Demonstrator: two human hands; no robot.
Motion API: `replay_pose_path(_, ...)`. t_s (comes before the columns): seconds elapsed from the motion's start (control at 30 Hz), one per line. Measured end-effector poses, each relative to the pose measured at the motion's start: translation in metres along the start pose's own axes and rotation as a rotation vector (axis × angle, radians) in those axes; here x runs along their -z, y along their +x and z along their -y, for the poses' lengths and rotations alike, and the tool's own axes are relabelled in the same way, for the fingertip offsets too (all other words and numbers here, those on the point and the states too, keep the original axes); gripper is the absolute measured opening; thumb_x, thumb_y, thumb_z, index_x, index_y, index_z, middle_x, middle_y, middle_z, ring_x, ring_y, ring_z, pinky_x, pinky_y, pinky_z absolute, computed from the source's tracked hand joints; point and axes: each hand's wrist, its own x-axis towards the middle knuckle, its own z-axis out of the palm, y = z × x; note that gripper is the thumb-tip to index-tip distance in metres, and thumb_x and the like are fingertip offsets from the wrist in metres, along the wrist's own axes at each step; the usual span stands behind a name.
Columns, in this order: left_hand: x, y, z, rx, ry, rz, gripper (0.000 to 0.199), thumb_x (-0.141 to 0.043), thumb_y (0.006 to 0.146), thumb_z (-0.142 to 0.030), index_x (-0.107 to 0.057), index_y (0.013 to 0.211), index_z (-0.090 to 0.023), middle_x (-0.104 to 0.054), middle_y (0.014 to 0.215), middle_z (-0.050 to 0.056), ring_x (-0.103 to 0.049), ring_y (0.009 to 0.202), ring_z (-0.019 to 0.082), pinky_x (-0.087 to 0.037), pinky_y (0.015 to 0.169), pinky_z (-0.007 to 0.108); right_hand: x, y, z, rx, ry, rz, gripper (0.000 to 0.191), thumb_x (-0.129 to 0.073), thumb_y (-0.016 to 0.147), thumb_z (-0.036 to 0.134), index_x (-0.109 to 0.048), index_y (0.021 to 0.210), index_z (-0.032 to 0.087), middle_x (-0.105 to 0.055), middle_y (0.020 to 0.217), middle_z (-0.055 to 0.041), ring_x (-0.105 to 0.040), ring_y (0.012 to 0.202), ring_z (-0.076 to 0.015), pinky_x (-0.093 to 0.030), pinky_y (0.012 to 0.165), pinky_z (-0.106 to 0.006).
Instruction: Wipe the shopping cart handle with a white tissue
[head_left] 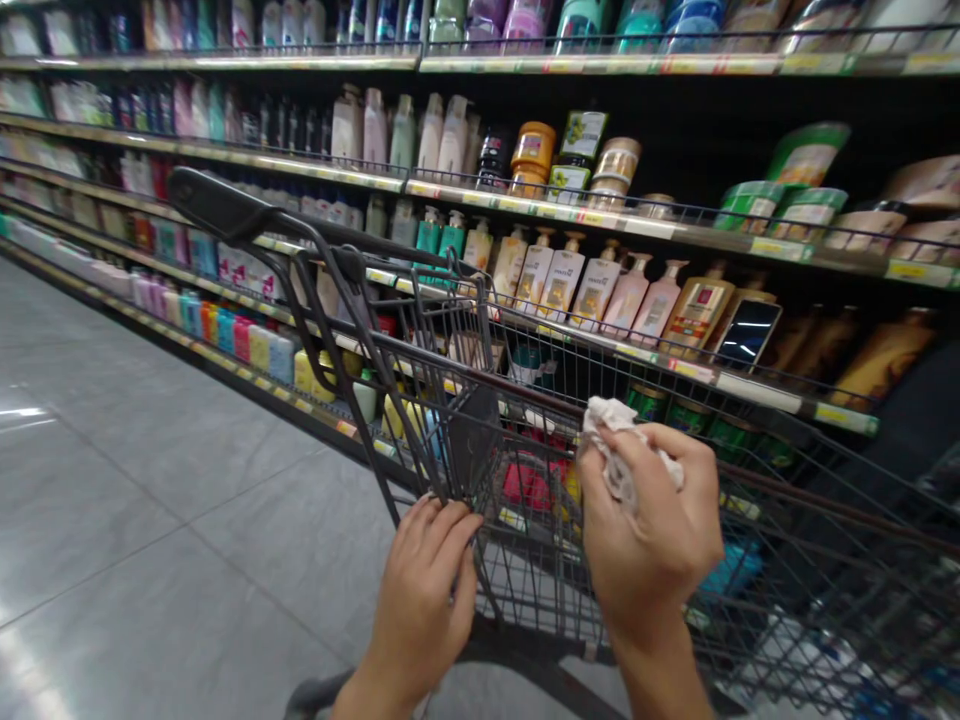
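Clutching a crumpled white cloth (628, 450), the right hand (651, 535) has its fingers curled tight around the wad, thumb pressed across it, so only the rumpled top and a bit at the side show above the fist. The cloth sits against the wire side of a dark shopping cart (480, 400), just below the cart's top rail. Left of the cloth and lower on the same cart, the left hand (429, 580) lies with fingers half bent against the wire mesh at the cart's rear corner; the fingertips touch the wires, and whether they hook through them cannot be told. The cart's black handle (217, 205) rises up and to the left of both hands. Inside the cart, under the cloth, something red (529, 480) shows through the mesh, too blurred to name. Beyond the cart run store shelves (675, 232) of bottles and jars, with pale pump bottles (592, 288) directly behind the cart's far rim. Grey floor tiles (150, 520) spread to the cart's left.
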Motion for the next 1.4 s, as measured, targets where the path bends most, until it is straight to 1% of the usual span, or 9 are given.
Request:
replay_pose_path(0.27,0.000,-0.001,-0.001,-0.011,0.009,0.005,0.027,-0.046,0.088,-0.007,-0.059,0.110,-0.018,-0.066,0.109,0.006,-0.054,0.112,0.023,-0.046,0.101,0.044,0.025,-0.028,-0.012,-0.173,-0.065,0.074,0.005,-0.064,0.086,0.017,-0.068,0.088,0.016,-0.063,0.088,-0.0050,-0.064,0.075,-0.0138,-0.051,0.065,-0.023)
replay_pose_path(0.43,0.017,0.019,-0.006,0.049,0.016,-0.124,0.022,-0.053,0.086,-0.007,-0.059,0.103,-0.018,-0.065,0.100,0.007,-0.055,0.102,0.023,-0.050,0.089,0.041,0.040,-0.013,0.005,-0.165,-0.001,0.014,0.002,-0.067,0.085,0.017,-0.066,0.084,0.018,-0.065,0.088,-0.0025,-0.064,0.076,-0.0118,-0.051,0.066,-0.021)
replay_pose_path(0.57,0.035,0.059,-0.011,0.066,0.012,-0.217,0.023,-0.056,0.084,-0.008,-0.059,0.105,-0.018,-0.061,0.100,0.008,-0.054,0.099,0.023,-0.049,0.090,0.041,0.022,0.010,0.027,-0.103,0.163,0.025,0.013,-0.065,0.086,0.010,-0.066,0.097,0.018,-0.063,0.099,-0.0055,-0.064,0.090,-0.0132,-0.054,0.075,-0.023)
replay_pose_path(0.77,0.042,0.110,-0.002,-0.056,0.030,-0.265,0.048,-0.050,0.085,-0.005,-0.049,0.132,-0.013,-0.052,0.137,0.014,-0.040,0.138,0.027,-0.034,0.116,0.046,-0.016,0.005,0.038,-0.005,0.196,0.144,0.020,-0.057,0.089,0.007,-0.064,0.107,0.013,-0.060,0.101,-0.0111,-0.062,0.090,-0.0179,-0.056,0.074,-0.030)
replay_pose_path(0.93,0.045,0.122,0.023,-0.086,0.161,-0.151,0.049,-0.044,0.084,-0.004,-0.050,0.132,-0.014,-0.058,0.135,0.011,-0.042,0.139,0.026,-0.022,0.122,0.050,-0.006,-0.016,0.013,-0.080,0.095,0.079,0.016,-0.058,0.089,0.010,-0.065,0.103,0.015,-0.059,0.097,-0.0091,-0.061,0.086,-0.0174,-0.053,0.070,-0.029)
replay_pose_path(1.07,0.053,0.124,0.039,-0.092,0.184,-0.185,0.044,-0.045,0.084,-0.004,-0.055,0.126,-0.015,-0.063,0.128,0.011,-0.052,0.130,0.025,-0.028,0.118,0.052,0.018,-0.015,-0.007,-0.187,-0.052,0.018,0.010,-0.062,0.088,0.015,-0.069,0.094,0.017,-0.060,0.090,-0.0060,-0.061,0.078,-0.0156,-0.050,0.066,-0.028)
replay_pose_path(1.2,0.060,0.127,0.052,-0.113,0.167,-0.207,0.047,-0.044,0.082,-0.003,-0.055,0.127,-0.014,-0.062,0.128,0.012,-0.053,0.129,0.025,-0.035,0.116,0.050,0.032,0.000,-0.002,-0.259,-0.131,-0.150,0.003,-0.071,0.081,0.020,-0.070,0.084,0.018,-0.064,0.086,-0.0058,-0.061,0.073,-0.0174,-0.048,0.066,-0.031)
replay_pose_path(1.3,0.060,0.128,0.056,-0.132,0.157,-0.173,0.050,-0.042,0.082,-0.002,-0.054,0.128,-0.016,-0.062,0.129,0.011,-0.053,0.130,0.024,-0.036,0.115,0.049,0.024,0.012,0.018,-0.231,-0.004,-0.195,0.027,-0.074,0.080,0.020,-0.068,0.106,0.017,-0.067,0.094,-0.0072,-0.065,0.082,-0.0191,-0.052,0.072,-0.032)
replay_pose_path(1.4,0.060,0.127,0.058,-0.152,0.164,-0.150,0.051,-0.041,0.082,-0.002,-0.052,0.131,-0.014,-0.062,0.130,0.011,-0.051,0.132,0.023,-0.034,0.117,0.047,0.000,0.021,0.038,-0.137,0.125,-0.106,0.043,-0.066,0.085,0.014,-0.058,0.127,0.016,-0.067,0.107,-0.0104,-0.065,0.099,-0.0212,-0.055,0.084,-0.034)
